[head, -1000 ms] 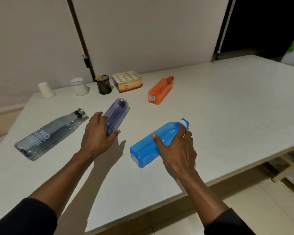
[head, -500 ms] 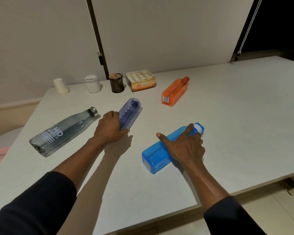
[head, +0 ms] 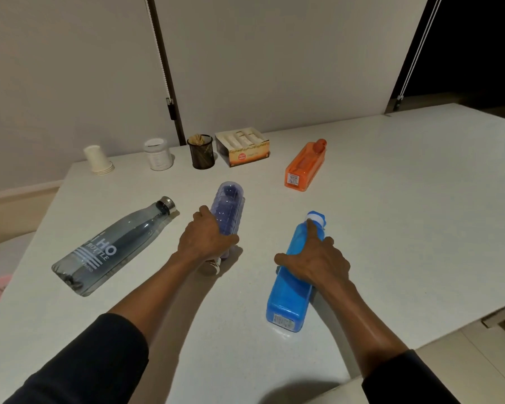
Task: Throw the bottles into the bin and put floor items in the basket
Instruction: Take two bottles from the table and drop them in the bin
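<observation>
Hands grip two bottles lying on the tabletop [head: 405, 199]: left hand [head: 206, 239] wraps the purple bottle [head: 228, 208] mid-tabletop, right hand [head: 315, 262] clasps the blue bottle [head: 292, 298] near the front edge. Grey bottle [head: 111, 247] lies toward the left edge, orange bottle [head: 305, 166] farther back.

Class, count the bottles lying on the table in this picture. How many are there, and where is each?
4: grey bottle at left, purple bottle under the left hand, blue bottle under the right hand, orange bottle farther back.
</observation>
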Tool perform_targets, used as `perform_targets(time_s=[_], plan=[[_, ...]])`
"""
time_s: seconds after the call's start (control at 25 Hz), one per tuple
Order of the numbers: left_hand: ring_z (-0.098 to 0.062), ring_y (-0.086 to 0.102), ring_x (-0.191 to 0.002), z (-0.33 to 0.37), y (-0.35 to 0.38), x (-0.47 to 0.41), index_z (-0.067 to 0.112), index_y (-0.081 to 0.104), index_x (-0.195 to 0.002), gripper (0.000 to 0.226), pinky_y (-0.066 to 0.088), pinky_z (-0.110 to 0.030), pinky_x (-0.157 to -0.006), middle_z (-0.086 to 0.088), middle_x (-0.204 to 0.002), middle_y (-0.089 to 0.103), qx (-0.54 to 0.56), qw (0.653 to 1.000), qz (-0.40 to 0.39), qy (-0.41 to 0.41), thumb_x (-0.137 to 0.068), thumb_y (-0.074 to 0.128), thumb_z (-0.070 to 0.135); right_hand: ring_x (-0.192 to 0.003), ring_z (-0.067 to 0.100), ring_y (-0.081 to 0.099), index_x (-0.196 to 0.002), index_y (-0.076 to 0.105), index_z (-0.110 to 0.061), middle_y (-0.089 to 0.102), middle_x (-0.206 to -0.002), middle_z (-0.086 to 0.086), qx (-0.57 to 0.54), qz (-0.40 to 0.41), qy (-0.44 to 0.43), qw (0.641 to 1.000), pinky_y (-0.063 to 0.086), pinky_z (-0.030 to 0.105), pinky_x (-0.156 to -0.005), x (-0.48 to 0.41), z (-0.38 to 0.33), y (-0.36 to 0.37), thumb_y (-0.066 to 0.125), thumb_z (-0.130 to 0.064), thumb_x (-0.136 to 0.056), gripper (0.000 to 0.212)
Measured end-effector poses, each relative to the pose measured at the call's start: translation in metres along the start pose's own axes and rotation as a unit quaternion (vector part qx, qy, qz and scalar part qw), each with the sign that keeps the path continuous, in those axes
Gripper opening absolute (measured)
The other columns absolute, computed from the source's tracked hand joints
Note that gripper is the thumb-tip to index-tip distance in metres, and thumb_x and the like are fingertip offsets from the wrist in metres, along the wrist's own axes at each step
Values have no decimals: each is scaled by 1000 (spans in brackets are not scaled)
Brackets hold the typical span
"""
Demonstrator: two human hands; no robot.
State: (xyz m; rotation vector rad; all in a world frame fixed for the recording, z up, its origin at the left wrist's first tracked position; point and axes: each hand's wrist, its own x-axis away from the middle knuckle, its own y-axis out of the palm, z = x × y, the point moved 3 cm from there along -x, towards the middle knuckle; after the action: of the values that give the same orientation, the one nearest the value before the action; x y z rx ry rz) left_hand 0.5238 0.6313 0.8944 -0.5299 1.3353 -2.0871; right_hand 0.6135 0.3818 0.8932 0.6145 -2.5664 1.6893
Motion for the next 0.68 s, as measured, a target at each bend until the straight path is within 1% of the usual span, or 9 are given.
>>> perform_targets(time_s=[0.08,0.12,0.24,0.32,0.4,0.52,0.6,0.68], plan=[[-24,67,-99,-7,-1,12,15,44,-136,84,57,-35,-76,-4,-122,61,68,997,-8,-26,-76,84,58,-105,26,57,-159,4,-37,49,-127,6,2,23,-21,1000,48,41,-88,10,-8,2,66,-72,-75,110],[-24,67,-98,-11,-2,20,16,45,-136,81,56,-33,-75,-4,-122,63,98,995,-10,-33,-78,84,56,-99,25,55,-158,7,-36,48,-120,4,2,37,-33,999,47,39,-84,15,-12,1,65,-69,-78,104],[-22,67,-96,-24,-12,48,18,45,-142,81,52,-29,-75,0,-124,63,154,988,11,-29,-80,86,50,-86,23,50,-158,15,-35,43,-107,2,1,62,-72,995,40,36,-76,29,-21,1,60,-58,-87,87],[-21,67,-95,-31,-24,72,20,44,-145,84,53,-29,-76,2,-123,64,173,984,40,-18,-78,87,48,-83,22,50,-158,18,-34,45,-106,3,2,70,-103,992,39,35,-74,38,-27,1,57,-55,-92,80],[-22,69,-94,-35,-36,98,22,45,-145,87,55,-30,-77,5,-117,64,179,982,64,-22,-73,85,50,-83,21,50,-158,20,-34,44,-108,4,8,75,-137,988,40,34,-74,47,-33,0,54,-54,-95,74],[-21,70,-89,-40,-50,142,26,50,-142,89,57,-33,-77,10,-110,63,165,977,114,-68,-62,79,53,-86,20,49,-157,22,-37,46,-116,5,20,79,-193,978,46,35,-78,65,-41,-5,52,-55,-96,70],[-19,70,-88,-41,-57,172,28,51,-143,93,58,-34,-76,11,-111,65,164,971,146,-92,-57,76,56,-86,21,50,-156,22,-40,47,-119,4,11,77,-231,970,47,37,-79,80,-44,-11,52,-55,-95,70],[-19,69,-88,-41,-60,203,29,53,-142,94,57,-33,-75,10,-113,68,162,965,173,-112,-55,74,58,-88,23,54,-155,22,-42,47,-122,3,1,69,-266,961,49,38,-79,94,-44,-14,52,-55,-94,69]])
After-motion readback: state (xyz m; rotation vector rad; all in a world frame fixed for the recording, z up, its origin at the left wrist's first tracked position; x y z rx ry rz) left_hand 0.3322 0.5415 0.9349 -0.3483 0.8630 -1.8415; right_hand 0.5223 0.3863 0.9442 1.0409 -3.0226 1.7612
